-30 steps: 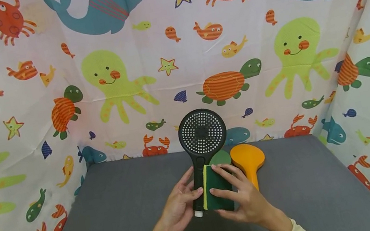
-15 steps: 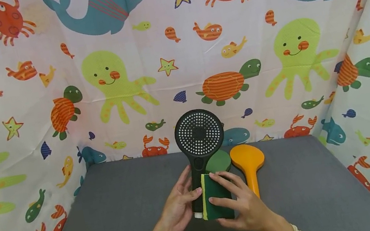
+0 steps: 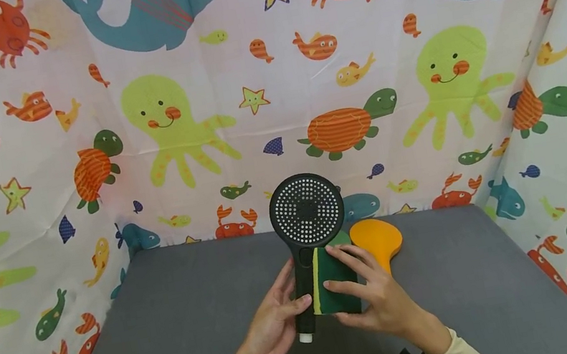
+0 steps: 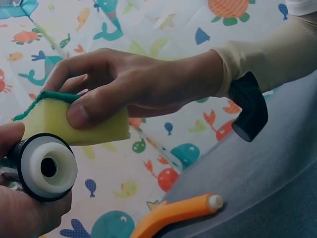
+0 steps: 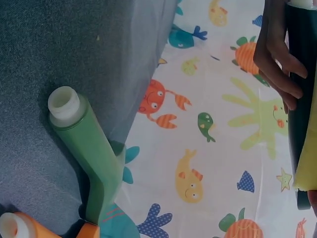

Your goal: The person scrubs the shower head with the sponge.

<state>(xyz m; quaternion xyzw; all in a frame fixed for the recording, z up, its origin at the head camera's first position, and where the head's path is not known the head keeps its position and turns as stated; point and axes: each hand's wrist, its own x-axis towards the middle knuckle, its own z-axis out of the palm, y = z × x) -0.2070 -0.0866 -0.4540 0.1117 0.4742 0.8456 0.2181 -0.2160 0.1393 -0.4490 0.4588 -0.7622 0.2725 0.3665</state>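
Observation:
My left hand [image 3: 272, 324] grips a black shower head [image 3: 306, 208] by its handle, with the round face of pale nozzles turned toward the head camera. A white connector [image 4: 49, 168] at the handle's lower end faces the left wrist camera. In my right hand [image 3: 381, 296] is a sponge [image 3: 336, 281] with a dark green scouring side and yellow foam, pinched between thumb and fingers. The sponge's yellow edge lies along the right side of the handle. Toward the right wrist camera's right edge, left fingers [image 5: 282, 64] show against the dark handle.
Behind the sponge lies a green shower head [image 5: 91, 148] on the grey table [image 3: 198, 306], partly hidden in the head view. An orange shower head [image 3: 377, 239] lies to its right. A sea-animal curtain [image 3: 244, 82] encloses the back and sides.
The sponge in my right hand slid down along the handle, then back up, now covering more of the green shower head. The left hand keeps its grip on the black shower head.

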